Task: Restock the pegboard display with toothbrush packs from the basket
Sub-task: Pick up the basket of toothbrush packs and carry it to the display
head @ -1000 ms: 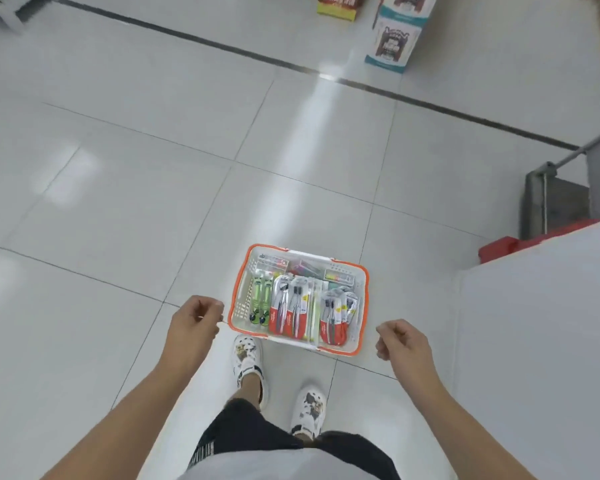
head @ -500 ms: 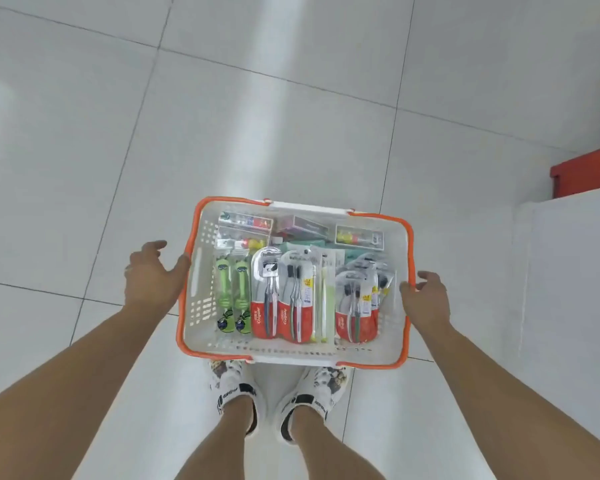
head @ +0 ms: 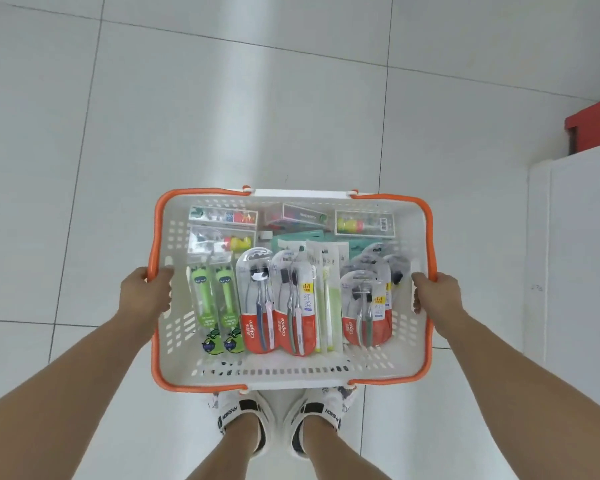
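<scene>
Support surface: floor [head: 222, 116] of glossy white tiles with thin dark grout lines, a broad light glare running down the middle. Standing on it: two feet in white shoes [head: 243, 415] lettered "FASHION", side by side at bottom centre. At right, a white cabinet [head: 582, 258] stands on the tiles; behind it, a red box [head: 596, 124], base hidden.

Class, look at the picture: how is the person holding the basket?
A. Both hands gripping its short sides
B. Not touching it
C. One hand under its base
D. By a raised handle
A: the left hand and right hand each grip one short side of the basket.
</scene>
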